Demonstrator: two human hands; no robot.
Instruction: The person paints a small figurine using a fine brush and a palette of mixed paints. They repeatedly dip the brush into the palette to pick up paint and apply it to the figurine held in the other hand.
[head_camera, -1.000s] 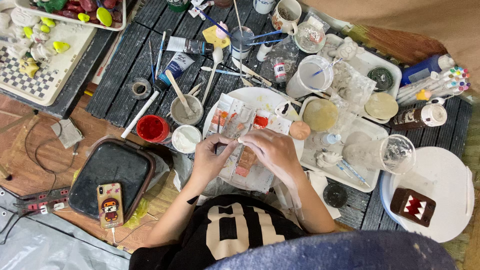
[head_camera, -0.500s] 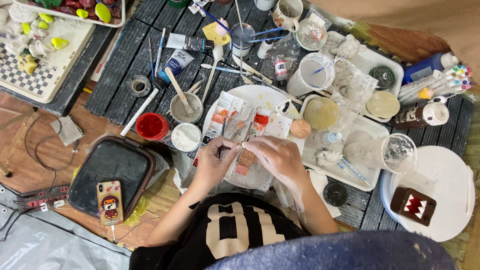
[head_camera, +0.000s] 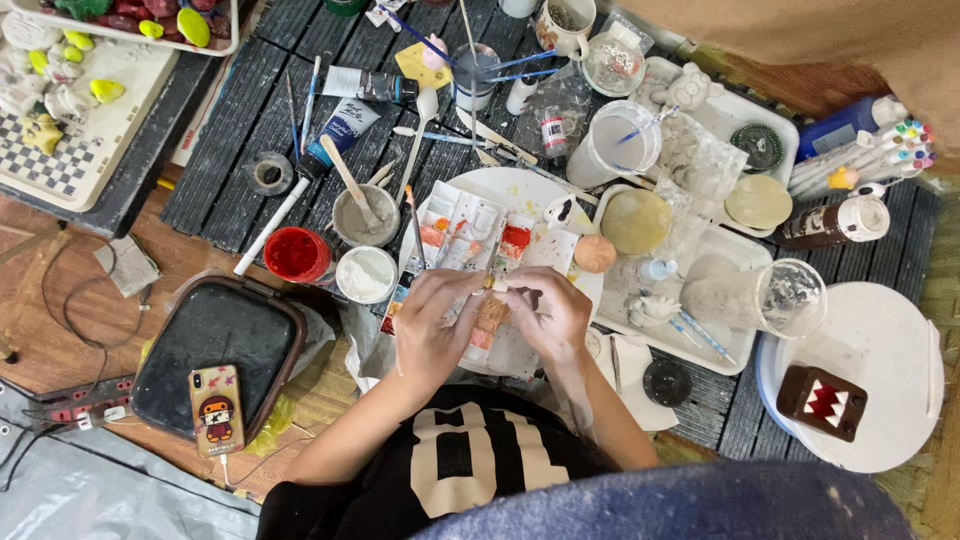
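My left hand (head_camera: 435, 322) and my right hand (head_camera: 548, 312) meet over a white paint palette (head_camera: 470, 215) smeared with orange and red. Between them sits a small orange clay piece (head_camera: 490, 318), which my left hand's fingers cup from the left. My right hand pinches a thin paintbrush (head_camera: 496, 252) whose handle points away from me, with its tip at the piece. Both hands sit just above my black shirt with pale numerals.
A red paint pot (head_camera: 297, 254), a white pot (head_camera: 366, 274) and a grey cup with a stick (head_camera: 364, 215) stand to the left. A black case (head_camera: 215, 350) carries a phone (head_camera: 217, 408). White trays (head_camera: 700, 330), jars, markers (head_camera: 880, 150) and a brown box figure (head_camera: 820, 402) fill the right.
My hands have drawn slightly closer together around the orange piece, and the brush tip has shifted a little. Everything else on the table stays where it was.
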